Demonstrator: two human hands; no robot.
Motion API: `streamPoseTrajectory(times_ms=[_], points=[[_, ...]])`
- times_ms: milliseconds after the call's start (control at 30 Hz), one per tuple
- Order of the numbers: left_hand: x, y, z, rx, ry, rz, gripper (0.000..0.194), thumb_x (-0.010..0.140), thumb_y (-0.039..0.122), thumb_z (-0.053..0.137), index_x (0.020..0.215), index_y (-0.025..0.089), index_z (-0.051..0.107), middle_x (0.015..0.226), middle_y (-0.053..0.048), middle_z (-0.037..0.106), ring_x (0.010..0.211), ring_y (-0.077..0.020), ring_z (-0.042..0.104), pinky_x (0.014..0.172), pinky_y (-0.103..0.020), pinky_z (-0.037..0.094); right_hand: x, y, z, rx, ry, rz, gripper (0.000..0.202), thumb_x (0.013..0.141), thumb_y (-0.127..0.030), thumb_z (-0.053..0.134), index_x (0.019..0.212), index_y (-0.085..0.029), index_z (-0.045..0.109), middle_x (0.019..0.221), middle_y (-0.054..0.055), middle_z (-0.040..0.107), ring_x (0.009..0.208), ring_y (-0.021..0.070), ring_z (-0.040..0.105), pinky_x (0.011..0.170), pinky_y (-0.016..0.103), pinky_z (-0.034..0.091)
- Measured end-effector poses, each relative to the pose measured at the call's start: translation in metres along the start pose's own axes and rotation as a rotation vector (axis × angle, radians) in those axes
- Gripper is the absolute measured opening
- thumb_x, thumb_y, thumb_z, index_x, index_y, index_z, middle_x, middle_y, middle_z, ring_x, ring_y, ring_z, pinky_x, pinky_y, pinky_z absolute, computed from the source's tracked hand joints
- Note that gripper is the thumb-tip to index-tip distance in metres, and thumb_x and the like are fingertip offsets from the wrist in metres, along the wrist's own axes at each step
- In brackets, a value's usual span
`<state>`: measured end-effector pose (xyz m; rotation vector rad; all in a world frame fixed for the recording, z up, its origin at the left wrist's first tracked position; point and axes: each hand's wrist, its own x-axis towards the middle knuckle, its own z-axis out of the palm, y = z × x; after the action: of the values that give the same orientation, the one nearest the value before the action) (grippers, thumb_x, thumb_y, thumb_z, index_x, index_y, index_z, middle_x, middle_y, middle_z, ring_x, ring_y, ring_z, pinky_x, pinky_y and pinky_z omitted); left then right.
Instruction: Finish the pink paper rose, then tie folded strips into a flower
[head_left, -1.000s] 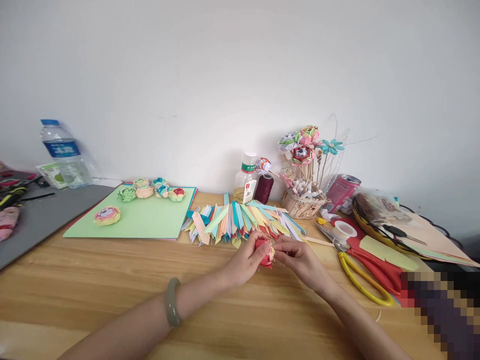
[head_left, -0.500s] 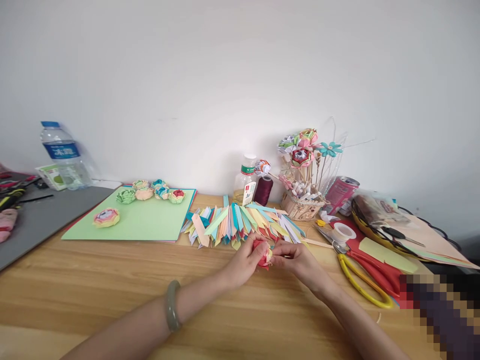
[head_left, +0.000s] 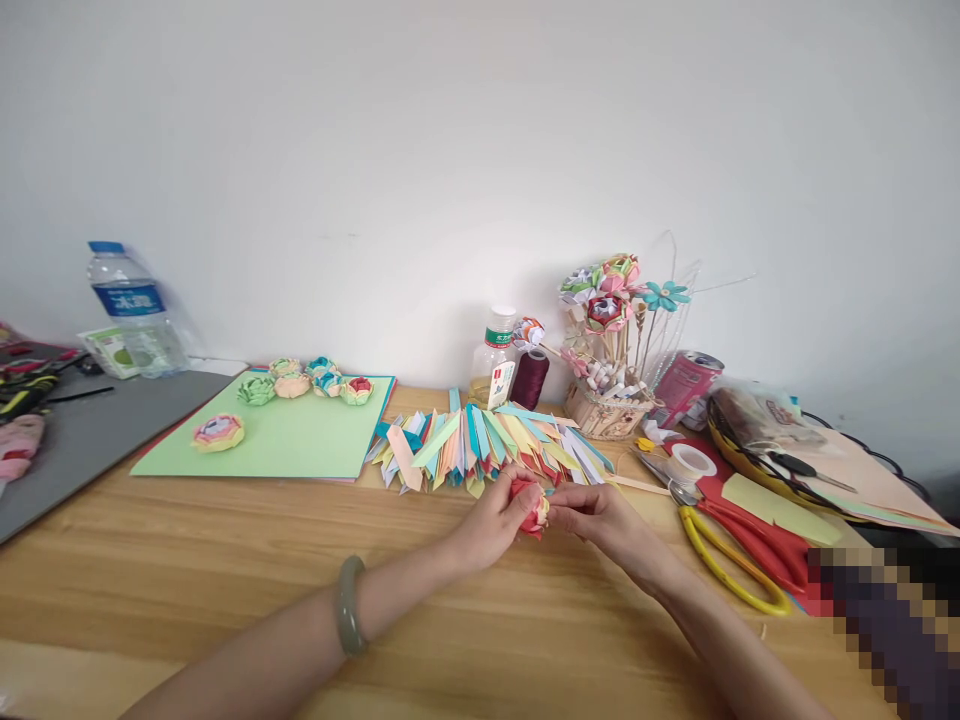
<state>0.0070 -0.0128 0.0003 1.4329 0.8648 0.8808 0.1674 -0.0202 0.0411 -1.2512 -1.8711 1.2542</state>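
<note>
A small red and yellow paper flower (head_left: 534,512) is held between the thumb and fingers of my left hand (head_left: 495,520), above the wooden table. My right hand (head_left: 596,515) is at the flower's right side, thumb and fingertips pinched together at its edge; whatever is between them is too small to make out. Just behind both hands lies a wide heap of folded, coloured paper strips (head_left: 480,440). Several finished paper flowers (head_left: 292,383) sit on a light green sheet (head_left: 300,445) to the left.
Behind the strips stand a glue bottle (head_left: 495,355), a dark red thread spool (head_left: 530,378) and a basket (head_left: 609,412) of paper flowers. Yellow-handled scissors (head_left: 720,575), a white tape roll (head_left: 691,463) and a pink can (head_left: 688,385) are on the right. A water bottle (head_left: 131,310) stands at far left.
The thumb and fingertips of my right hand have come closer together at the flower's edge. The whole view has shifted slightly; my left hand keeps its hold.
</note>
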Motion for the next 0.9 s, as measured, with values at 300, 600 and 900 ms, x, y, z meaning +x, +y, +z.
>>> streamPoseTrajectory(times_ms=[300,600,900], points=[[-0.002,-0.002,-0.002,0.134,-0.011,0.105,0.036,0.081,0.049,0.038,0.100,0.019,0.045,0.098,-0.007,0.052,0.092,-0.0178,0.048,0.084,-0.033,0.038,0.005,0.012,0.007,-0.004,0.123,0.017,0.027,0.062,-0.042,0.067,0.063,-0.015,0.070,0.063,0.002,0.061,0.058,0.0128,0.052,0.056,0.024,0.040],[0.000,-0.003,-0.003,0.078,-0.004,0.062,0.037,0.082,0.051,0.035,0.098,0.019,0.043,0.088,-0.004,0.051,0.086,-0.0153,0.049,0.079,-0.028,0.040,0.002,0.007,0.000,-0.032,-0.025,-0.069,0.027,0.074,-0.041,0.057,0.071,-0.017,0.069,0.074,0.003,0.063,0.068,0.0149,0.054,0.065,0.026,0.042],[-0.003,-0.005,-0.003,0.153,-0.034,0.108,0.041,0.083,0.052,0.030,0.101,0.019,0.044,0.093,-0.006,0.052,0.088,-0.0168,0.049,0.080,-0.030,0.039,0.001,0.007,0.003,-0.027,0.068,0.000,0.020,0.066,-0.035,0.065,0.061,-0.016,0.069,0.062,0.001,0.059,0.057,0.0119,0.050,0.055,0.023,0.039]])
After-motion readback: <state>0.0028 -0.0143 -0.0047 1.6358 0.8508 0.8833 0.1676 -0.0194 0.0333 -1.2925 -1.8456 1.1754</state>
